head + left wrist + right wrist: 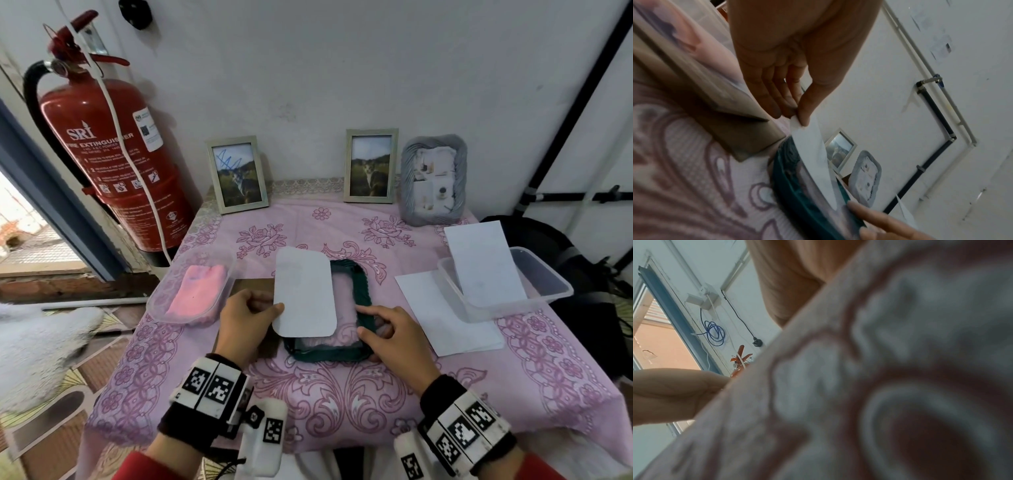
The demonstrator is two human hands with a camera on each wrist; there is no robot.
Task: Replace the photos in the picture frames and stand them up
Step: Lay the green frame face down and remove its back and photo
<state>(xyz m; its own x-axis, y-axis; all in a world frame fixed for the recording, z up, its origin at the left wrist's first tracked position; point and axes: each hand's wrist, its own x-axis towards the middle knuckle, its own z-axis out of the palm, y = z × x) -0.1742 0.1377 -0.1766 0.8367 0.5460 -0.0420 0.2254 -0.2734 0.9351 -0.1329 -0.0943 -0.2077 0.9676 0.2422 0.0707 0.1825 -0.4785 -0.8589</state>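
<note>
A dark green picture frame (361, 291) lies flat on the pink tablecloth, and the cloth shows through its opening. My left hand (274, 308) pinches the near left edge of a white card with rounded corners (305, 291), holding it tilted over the frame's left side. The left wrist view shows thumb and fingers (797, 113) pinching the card (813, 154) above the green frame (789, 178). My right hand (364, 322) presses its index finger and thumb on the frame's near right corner. A brown backing board (253, 284) lies under my left hand.
Two silver frames with cat photos (238, 174) (371, 166) and a grey frame (433, 180) stand at the back. A clear tub with pink cloth (195, 291) is on the left. A clear tub holding paper (544, 284) and white sheets (445, 315) are on the right. A fire extinguisher (113, 154) stands left of the table.
</note>
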